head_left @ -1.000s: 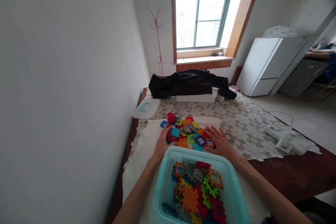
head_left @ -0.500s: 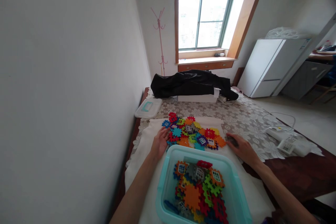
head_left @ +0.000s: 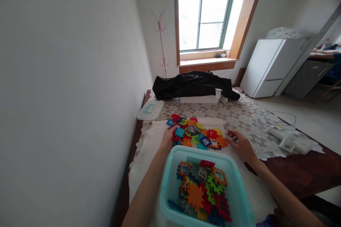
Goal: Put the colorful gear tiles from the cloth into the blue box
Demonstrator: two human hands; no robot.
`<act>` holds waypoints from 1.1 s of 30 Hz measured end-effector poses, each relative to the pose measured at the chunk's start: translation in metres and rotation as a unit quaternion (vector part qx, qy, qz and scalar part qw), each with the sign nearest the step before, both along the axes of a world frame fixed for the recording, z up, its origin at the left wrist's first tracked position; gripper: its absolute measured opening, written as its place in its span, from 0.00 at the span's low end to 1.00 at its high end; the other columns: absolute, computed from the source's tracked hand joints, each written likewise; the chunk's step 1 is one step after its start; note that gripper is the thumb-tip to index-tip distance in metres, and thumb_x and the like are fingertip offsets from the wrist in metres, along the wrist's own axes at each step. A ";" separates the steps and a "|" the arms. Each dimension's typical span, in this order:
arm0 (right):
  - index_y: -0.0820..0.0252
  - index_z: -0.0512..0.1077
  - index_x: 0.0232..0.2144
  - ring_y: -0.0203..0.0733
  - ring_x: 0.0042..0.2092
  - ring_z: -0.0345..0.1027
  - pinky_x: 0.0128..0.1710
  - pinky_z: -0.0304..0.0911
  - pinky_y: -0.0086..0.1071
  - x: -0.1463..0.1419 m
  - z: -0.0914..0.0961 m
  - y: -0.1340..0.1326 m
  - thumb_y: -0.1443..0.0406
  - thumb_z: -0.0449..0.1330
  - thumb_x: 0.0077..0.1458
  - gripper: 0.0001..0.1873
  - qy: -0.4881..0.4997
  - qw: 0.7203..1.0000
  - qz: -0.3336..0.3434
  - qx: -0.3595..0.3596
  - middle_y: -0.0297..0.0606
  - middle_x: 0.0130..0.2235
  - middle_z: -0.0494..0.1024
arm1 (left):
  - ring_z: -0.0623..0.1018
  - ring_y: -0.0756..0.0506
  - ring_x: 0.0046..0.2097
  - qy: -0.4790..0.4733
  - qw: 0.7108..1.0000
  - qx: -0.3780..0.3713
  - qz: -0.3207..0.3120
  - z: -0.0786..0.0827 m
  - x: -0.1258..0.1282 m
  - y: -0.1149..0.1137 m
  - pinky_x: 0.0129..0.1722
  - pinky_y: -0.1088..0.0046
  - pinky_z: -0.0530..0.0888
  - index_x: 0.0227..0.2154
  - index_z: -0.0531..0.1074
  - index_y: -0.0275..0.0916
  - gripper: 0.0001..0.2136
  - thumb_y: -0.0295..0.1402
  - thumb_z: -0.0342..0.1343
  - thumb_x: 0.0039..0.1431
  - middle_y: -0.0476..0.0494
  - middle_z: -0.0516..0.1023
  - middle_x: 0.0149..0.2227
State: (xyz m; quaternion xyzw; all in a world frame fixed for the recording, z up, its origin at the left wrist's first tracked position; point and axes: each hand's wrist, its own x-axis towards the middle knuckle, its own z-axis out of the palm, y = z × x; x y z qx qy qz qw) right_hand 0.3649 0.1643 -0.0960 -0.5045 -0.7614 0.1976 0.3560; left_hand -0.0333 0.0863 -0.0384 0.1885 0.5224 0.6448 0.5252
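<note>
A heap of colourful toothed plastic tiles [head_left: 197,134] lies on a white cloth [head_left: 149,149] on the table. My left hand [head_left: 168,137] rests against the heap's left edge, fingers curled onto the tiles. My right hand [head_left: 239,144] lies flat on the cloth just right of the heap, fingers stretched toward it, holding nothing. Nearer to me stands a turquoise plastic bin [head_left: 170,177] partly filled with more of the same tiles [head_left: 204,191].
A clear lid with a teal handle [head_left: 150,110] sits at the table's far left. A black garment [head_left: 191,83] over a white box lies at the far end. White cables and adapters [head_left: 286,138] lie right. A wall runs close on the left.
My right hand slid off the top of the heap to its right side, spreading some tiles rightward. My left hand stayed at the left edge.
</note>
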 end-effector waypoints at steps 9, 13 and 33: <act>0.54 0.64 0.75 0.67 0.81 0.50 0.79 0.50 0.66 -0.088 -0.020 -0.013 0.35 0.51 0.69 0.45 -0.113 0.992 0.051 0.005 0.49 0.76 0.66 | 0.81 0.31 0.62 0.250 0.967 0.039 0.032 -0.014 0.014 -0.020 0.70 0.51 0.72 0.58 0.76 0.39 0.28 0.34 0.77 0.55 0.31 0.82 0.60; 0.57 0.70 0.69 0.64 0.76 0.62 0.78 0.57 0.62 -0.122 -0.005 -0.010 0.35 0.52 0.69 0.43 0.023 0.998 0.049 -0.043 0.51 0.74 0.69 | 0.77 0.29 0.67 0.386 0.921 0.060 -0.006 -0.016 0.019 -0.028 0.69 0.49 0.72 0.66 0.71 0.39 0.32 0.40 0.72 0.62 0.29 0.77 0.66; 0.55 0.73 0.60 0.65 0.63 0.76 0.68 0.69 0.60 -0.148 0.033 -0.004 0.42 0.67 0.55 0.38 0.131 0.982 0.048 -0.126 0.51 0.63 0.80 | 0.85 0.33 0.54 0.194 0.981 -0.028 -0.013 -0.003 0.016 -0.030 0.57 0.53 0.82 0.56 0.66 0.42 0.42 0.45 0.85 0.45 0.33 0.82 0.54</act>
